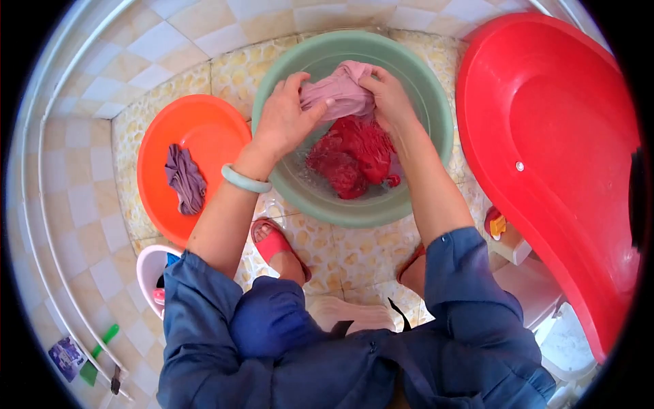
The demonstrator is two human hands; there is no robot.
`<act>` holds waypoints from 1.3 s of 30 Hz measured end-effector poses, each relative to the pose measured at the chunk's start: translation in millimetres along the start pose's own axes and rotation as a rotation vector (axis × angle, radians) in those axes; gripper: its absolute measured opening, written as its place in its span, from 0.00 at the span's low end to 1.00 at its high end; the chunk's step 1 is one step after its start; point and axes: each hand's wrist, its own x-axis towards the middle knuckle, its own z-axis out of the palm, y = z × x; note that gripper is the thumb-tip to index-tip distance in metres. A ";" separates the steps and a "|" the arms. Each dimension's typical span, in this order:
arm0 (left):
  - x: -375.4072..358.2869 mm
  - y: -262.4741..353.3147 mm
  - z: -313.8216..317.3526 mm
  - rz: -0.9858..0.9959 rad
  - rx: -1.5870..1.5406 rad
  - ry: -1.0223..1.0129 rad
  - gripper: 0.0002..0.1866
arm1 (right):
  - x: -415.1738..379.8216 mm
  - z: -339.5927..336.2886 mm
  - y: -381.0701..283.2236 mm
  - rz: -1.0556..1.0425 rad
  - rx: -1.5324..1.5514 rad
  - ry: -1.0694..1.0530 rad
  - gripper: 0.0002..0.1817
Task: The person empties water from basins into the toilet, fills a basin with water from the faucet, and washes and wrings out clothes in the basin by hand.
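A bunched pink cloth (340, 92) is held up between my two hands over a large green basin (272, 178). My left hand (286, 116) grips the cloth's left side, its thumb in front and its fingers at the upper edge. At the right end, my right hand (387, 99) pinches the cloth between thumb and fingers. Below the pink cloth, red wet fabric (351, 155) lies in water in the basin. Left of the basin, an orange basin (157, 153) holds a crumpled purple cloth (184, 178).
A large red tub (538, 116) leans along the right side. At the lower left stand a pink-rimmed bucket (144, 273) and a green brush-like tool (99, 351). White pipes (42, 184) run along the tiled wall. My feet in red slippers (276, 247) are beneath my arms.
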 end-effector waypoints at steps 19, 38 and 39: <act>-25.8 -56.5 58.9 -0.913 -1.039 -0.238 0.38 | 44.9 -2.2 128.4 0.072 -0.968 0.241 0.16; 6.2 -79.3 91.4 -0.732 -1.660 -0.061 0.20 | -15.1 68.2 50.7 -0.470 -1.113 -0.002 0.15; 8.4 -53.3 79.9 -0.707 -1.567 -0.050 0.20 | 2.1 58.1 48.4 -0.441 -1.131 0.013 0.18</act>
